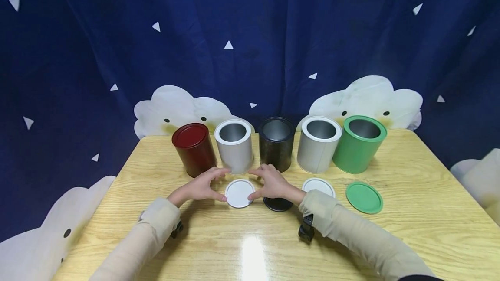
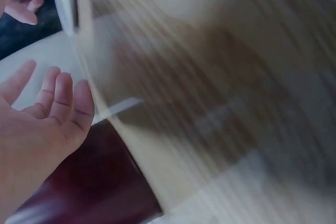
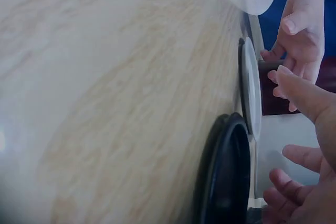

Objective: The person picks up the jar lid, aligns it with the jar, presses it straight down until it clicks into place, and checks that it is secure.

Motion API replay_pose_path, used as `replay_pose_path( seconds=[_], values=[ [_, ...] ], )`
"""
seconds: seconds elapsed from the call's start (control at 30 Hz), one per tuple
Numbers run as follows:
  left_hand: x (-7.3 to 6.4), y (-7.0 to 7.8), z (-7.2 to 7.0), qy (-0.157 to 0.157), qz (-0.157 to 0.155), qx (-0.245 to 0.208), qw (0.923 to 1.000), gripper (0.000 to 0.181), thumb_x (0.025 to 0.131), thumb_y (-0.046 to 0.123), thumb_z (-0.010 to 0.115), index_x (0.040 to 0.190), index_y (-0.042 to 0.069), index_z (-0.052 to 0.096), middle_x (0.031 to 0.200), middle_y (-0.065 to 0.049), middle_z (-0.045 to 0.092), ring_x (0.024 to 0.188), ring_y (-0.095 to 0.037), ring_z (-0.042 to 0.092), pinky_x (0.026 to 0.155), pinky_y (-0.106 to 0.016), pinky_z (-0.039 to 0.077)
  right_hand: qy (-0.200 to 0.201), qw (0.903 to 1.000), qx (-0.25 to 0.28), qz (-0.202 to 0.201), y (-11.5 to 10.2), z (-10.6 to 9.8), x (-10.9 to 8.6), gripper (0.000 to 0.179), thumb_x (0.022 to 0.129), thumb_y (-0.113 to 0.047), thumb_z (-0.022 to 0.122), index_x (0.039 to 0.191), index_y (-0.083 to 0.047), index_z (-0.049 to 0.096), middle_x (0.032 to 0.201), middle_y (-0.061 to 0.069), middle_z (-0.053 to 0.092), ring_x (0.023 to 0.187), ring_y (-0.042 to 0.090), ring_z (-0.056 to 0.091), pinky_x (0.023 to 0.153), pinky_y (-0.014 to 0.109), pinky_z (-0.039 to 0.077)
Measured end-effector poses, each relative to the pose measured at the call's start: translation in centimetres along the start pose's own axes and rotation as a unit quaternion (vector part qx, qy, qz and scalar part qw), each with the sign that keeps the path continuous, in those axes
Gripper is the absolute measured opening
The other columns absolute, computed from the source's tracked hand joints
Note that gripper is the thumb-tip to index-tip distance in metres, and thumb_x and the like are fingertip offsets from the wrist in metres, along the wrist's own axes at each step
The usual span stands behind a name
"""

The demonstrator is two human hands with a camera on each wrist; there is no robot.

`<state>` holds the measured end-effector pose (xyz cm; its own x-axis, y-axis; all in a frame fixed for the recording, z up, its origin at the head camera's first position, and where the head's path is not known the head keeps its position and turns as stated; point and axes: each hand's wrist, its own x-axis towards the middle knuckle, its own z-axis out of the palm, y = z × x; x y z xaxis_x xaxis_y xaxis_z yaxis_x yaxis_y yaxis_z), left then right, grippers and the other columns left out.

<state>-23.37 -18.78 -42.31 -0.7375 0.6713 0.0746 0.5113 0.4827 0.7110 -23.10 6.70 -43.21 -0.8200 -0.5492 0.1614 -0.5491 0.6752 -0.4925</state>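
A round white lid (image 1: 240, 193) lies on the table in front of the nearer white can. My left hand (image 1: 205, 184) is at its left side, fingers spread and relaxed, with nothing held. On the opposite side my right hand (image 1: 271, 182) has its thumb and fingers apart, also without a grip. In the right wrist view a gap shows between the thumb (image 3: 299, 90) and the white lid (image 3: 252, 87). A black lid (image 1: 278, 204) is partly hidden under my right hand. Beside my left hand in its wrist view stands the dark red can (image 2: 100, 182).
Along the back stand a lidded dark red can (image 1: 195, 151), an open white can (image 1: 236, 153), a black can (image 1: 276, 151), another white can (image 1: 317, 153) and a green can (image 1: 357, 151). A second white lid (image 1: 318, 185) and a green lid (image 1: 364, 197) lie at right.
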Motion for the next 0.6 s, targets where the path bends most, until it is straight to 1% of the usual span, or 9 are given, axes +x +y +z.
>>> replay_pose_path(
  seconds=[0.07,0.17,0.27,0.37,0.47,0.6],
  values=[
    [0.04,-0.20,0.05,-0.014,-0.022,-0.006,0.9996,0.077,0.067,0.018,0.081,0.131,-0.002,0.043,0.107,-0.019,0.049,0.092,-0.030,0.044,0.078,-0.041,0.039,-0.009,0.9998,-0.007,0.014,-0.09,0.10,-0.03,0.076,0.058,-0.041,0.084,0.121,-0.008,0.059,0.098,0.010,0.052,0.087,0.022,0.042,0.069,0.033,0.033],
    [0.11,-0.53,0.20,-0.027,-0.040,-0.004,0.9988,0.077,0.067,0.019,0.081,0.131,-0.001,0.043,0.104,-0.017,0.048,0.090,-0.026,0.042,0.077,-0.036,0.037,-0.030,0.9987,-0.031,0.027,-0.20,0.34,-0.12,0.082,0.056,-0.045,0.083,0.125,-0.010,0.056,0.103,0.009,0.050,0.090,0.023,0.039,0.071,0.035,0.031],
    [0.15,-0.83,0.34,-0.031,-0.039,0.008,0.9987,0.078,0.066,0.019,0.082,0.130,-0.002,0.043,0.103,-0.016,0.047,0.088,-0.025,0.042,0.076,-0.035,0.037,-0.048,0.9971,-0.050,0.032,-0.33,0.57,-0.25,0.086,0.055,-0.047,0.083,0.128,-0.012,0.053,0.105,0.009,0.047,0.092,0.024,0.037,0.071,0.037,0.030],
    [0.24,-0.94,0.42,-0.036,-0.036,0.015,0.9986,0.078,0.065,0.019,0.082,0.130,-0.003,0.043,0.105,-0.017,0.047,0.089,-0.026,0.043,0.077,-0.035,0.037,-0.053,0.9964,-0.059,0.033,-0.41,0.75,-0.32,0.087,0.054,-0.048,0.083,0.128,-0.012,0.053,0.105,0.008,0.045,0.091,0.025,0.036,0.070,0.038,0.028],
    [0.40,-0.83,0.49,-0.048,-0.044,0.016,0.9977,0.080,0.065,0.019,0.082,0.132,-0.001,0.043,0.108,-0.017,0.045,0.091,-0.026,0.041,0.077,-0.035,0.036,-0.054,0.9957,-0.066,0.035,-0.48,0.85,-0.30,0.087,0.054,-0.048,0.083,0.128,-0.013,0.053,0.104,0.008,0.044,0.091,0.025,0.035,0.070,0.038,0.028],
    [0.51,-0.65,0.61,-0.060,-0.058,0.032,0.9960,0.082,0.064,0.022,0.083,0.133,0.002,0.043,0.107,-0.013,0.043,0.090,-0.024,0.040,0.076,-0.035,0.035,-0.062,0.9939,-0.081,0.040,-0.56,0.96,-0.15,0.087,0.055,-0.049,0.082,0.129,-0.013,0.053,0.106,0.008,0.044,0.092,0.025,0.035,0.070,0.039,0.027]
  ],
)
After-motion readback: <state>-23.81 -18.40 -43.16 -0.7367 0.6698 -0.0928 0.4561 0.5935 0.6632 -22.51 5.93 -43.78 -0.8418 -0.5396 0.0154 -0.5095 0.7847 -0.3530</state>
